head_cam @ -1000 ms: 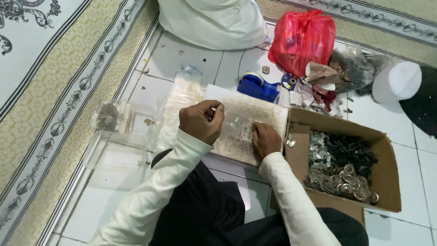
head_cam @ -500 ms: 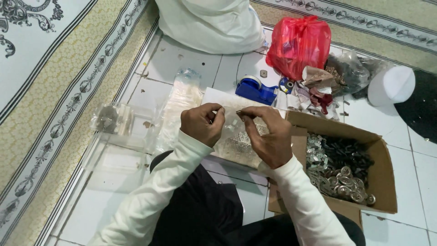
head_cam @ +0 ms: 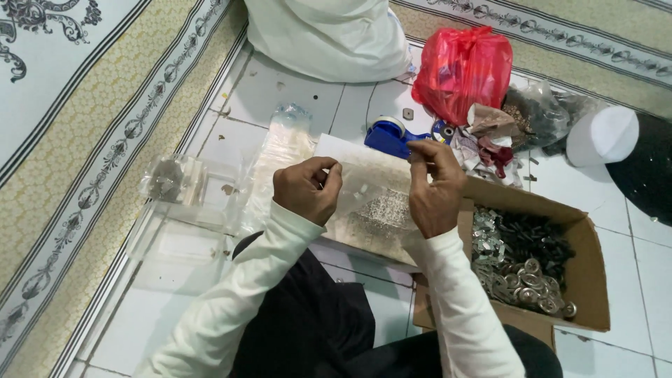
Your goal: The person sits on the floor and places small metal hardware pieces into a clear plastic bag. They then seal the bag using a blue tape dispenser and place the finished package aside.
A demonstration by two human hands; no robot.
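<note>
A small clear plastic bag was held stretched between both hands above a white board that carried a heap of small silvery parts. The bag appeared thin, transparent and nearly flat; its contents could not be told. The left hand was curled, fingers pinched narrow on the bag's edge at 9 o'clock. The right hand was raised, fingers pinched on the edge at 3 o'clock. An open cardboard box of metal parts was seen at 4 o'clock of the hands, a blue tape dispenser at 12 o'clock, a red plastic bag beyond it.

Compared with half a second before, the hands were noted further apart, the right hand lifted and shifted toward 3 o'clock.
</note>
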